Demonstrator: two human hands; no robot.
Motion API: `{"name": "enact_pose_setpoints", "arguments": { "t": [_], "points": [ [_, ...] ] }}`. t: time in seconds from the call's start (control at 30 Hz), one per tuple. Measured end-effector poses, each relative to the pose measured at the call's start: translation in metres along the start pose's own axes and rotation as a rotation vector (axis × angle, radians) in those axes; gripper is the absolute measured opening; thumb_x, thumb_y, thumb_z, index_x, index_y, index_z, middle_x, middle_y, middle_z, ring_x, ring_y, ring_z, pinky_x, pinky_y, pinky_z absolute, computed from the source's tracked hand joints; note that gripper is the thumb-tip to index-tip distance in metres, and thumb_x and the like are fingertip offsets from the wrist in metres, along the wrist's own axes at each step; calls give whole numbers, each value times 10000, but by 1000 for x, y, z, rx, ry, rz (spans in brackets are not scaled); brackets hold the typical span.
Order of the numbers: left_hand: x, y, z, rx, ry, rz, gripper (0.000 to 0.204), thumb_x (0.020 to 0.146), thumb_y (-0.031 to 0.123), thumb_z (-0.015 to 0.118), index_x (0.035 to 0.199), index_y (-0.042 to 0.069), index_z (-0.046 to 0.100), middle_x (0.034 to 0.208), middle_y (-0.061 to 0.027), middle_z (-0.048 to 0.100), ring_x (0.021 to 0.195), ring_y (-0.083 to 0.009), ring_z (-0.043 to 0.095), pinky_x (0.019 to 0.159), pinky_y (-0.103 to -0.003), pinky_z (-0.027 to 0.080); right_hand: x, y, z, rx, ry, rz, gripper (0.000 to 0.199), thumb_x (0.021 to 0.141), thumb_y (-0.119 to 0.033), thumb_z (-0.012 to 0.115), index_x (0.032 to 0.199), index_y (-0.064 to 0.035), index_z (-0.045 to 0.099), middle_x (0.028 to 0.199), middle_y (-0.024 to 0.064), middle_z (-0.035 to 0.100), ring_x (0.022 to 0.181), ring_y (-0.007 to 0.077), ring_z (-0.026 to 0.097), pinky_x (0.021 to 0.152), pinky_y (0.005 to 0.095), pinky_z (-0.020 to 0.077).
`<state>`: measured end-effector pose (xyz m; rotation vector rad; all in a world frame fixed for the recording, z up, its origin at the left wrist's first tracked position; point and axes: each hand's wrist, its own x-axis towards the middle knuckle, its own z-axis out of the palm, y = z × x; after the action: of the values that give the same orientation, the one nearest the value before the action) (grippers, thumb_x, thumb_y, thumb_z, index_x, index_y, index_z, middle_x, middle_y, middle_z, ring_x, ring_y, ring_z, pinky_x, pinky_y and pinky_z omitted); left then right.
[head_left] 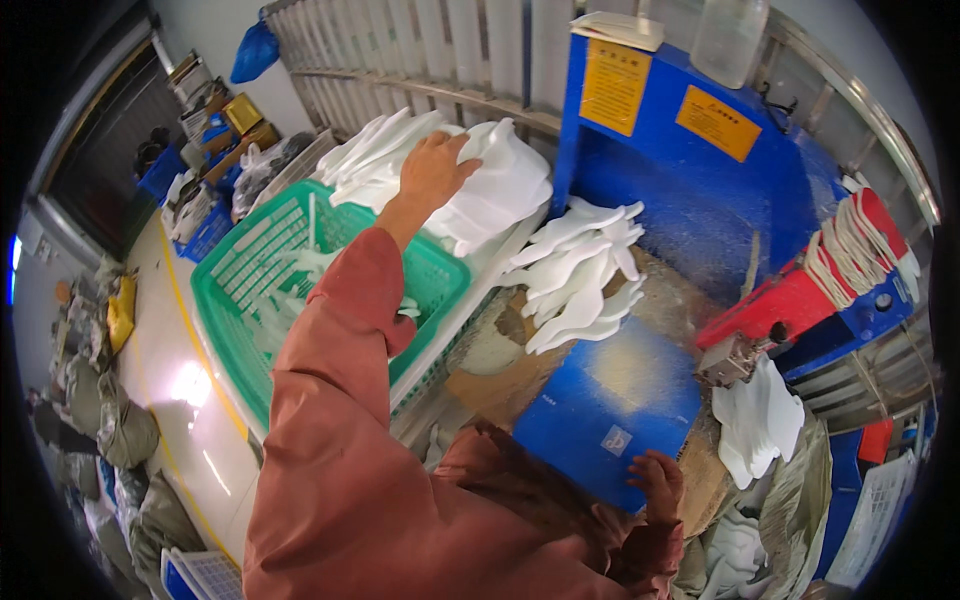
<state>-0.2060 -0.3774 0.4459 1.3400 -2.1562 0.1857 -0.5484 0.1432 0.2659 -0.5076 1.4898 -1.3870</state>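
My left hand (pixel 435 178) reaches far forward over a pile of thin, white, curved foam-like pieces (pixel 495 185). Its fingers are apart and rest on the pile's top; no piece is visibly gripped. Low on the right, my right hand (pixel 655 482) is held at the near edge of a blue board (pixel 560 410), fingers loosely bent and apart with nothing in them. Between the hands, beyond the board, lies a second loose heap of white wavy pieces (pixel 580 265). Brownish-red sleeves cover both arms.
Under my left arm stands a green basket (pixel 215 300) with some white scraps. A blue machine frame (pixel 690 190) with a red arm (pixel 810 265) wrapped in cord rises at the right. More white pieces (pixel 757 420) hang below a metal block (pixel 728 362). Sacks (pixel 125 425) line the left.
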Motion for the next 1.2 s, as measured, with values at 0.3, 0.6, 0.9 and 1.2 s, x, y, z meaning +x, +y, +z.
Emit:
{"name": "enact_pose_setpoints", "arguments": {
  "t": [0.3,0.6,0.9,1.2],
  "points": [
    [-112,-171,-206,287,59,-146,572,937,361,737,1405,51,625,1389,-219,638,1321,-399,571,1112,-466,459,-1,-42,56,-83,-302,-30,331,1060,-146,634,1346,21,624,1165,164,740,1031,258,729,817,382,623],
    [-354,-232,-274,-349,75,-1291,1129,829,547,839,1596,-80,298,1503,-283,524,1448,-395,470,1112,-547,462,28,-53,219,-59,-888,50,510,1091,-162,595,1540,12,428,1437,186,596,1259,253,626,973,377,580],
    [-350,-262,-220,-694,140,-1215,494,906,288,787,1222,-53,621,1081,-134,687,932,-260,685,809,-374,553,56,-29,353,60,-713,149,795,1027,-371,699,1620,-25,297,1545,138,462,1382,242,498,1048,406,505],
    [-350,-272,-200,-836,360,-1241,400,809,58,704,1167,-89,601,1014,-167,661,857,-291,675,716,-397,574,49,-31,375,-12,-580,81,839,1015,-312,721,1625,-33,216,1410,134,558,1229,236,601,901,401,578]
  ]
}}
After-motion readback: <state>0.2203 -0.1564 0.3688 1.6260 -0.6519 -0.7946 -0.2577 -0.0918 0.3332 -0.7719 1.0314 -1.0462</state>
